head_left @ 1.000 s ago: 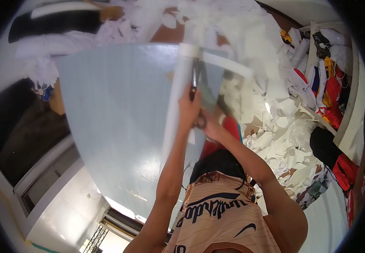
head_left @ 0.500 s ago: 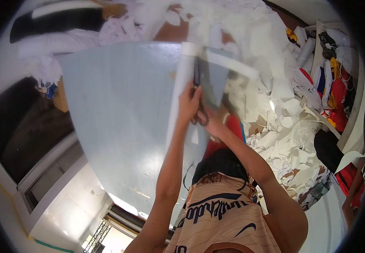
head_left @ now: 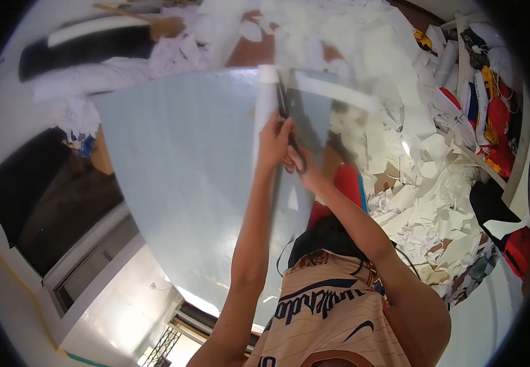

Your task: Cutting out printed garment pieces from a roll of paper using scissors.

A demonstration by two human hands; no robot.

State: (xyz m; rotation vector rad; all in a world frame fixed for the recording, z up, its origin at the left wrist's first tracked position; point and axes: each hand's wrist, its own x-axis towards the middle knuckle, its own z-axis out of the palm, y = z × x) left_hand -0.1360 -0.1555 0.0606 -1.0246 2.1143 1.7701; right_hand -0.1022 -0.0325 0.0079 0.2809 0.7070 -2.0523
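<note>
A long, narrow white roll (head_left: 266, 96), of paper or cloth, lies along the right part of a blue-grey tabletop (head_left: 179, 165). My left hand (head_left: 273, 142) is closed round it partway along, thumb and fingertips beside the scissors. My right hand (head_left: 304, 167) grips the handles of black scissors (head_left: 282, 96). Their blades point away from me, along the roll's right side near its far end. Whether the blades touch the roll, I cannot tell. A blurred white strip (head_left: 338, 92) extends rightward from near the blade tips, past the table's edge.
White scraps (head_left: 411, 214) are heaped on the floor to the right. Beyond them, colourful fabric items (head_left: 491, 122) fill a framed space. White material (head_left: 93, 76) and a black piece (head_left: 87, 52) lie past the table's far left. Something red (head_left: 347, 183) sits beside my right forearm.
The scissors have turned slightly, their tips swinging left toward the roll and the handles shifting right. My left hand keeps its hold on the roll. The whole view has shifted a little.
</note>
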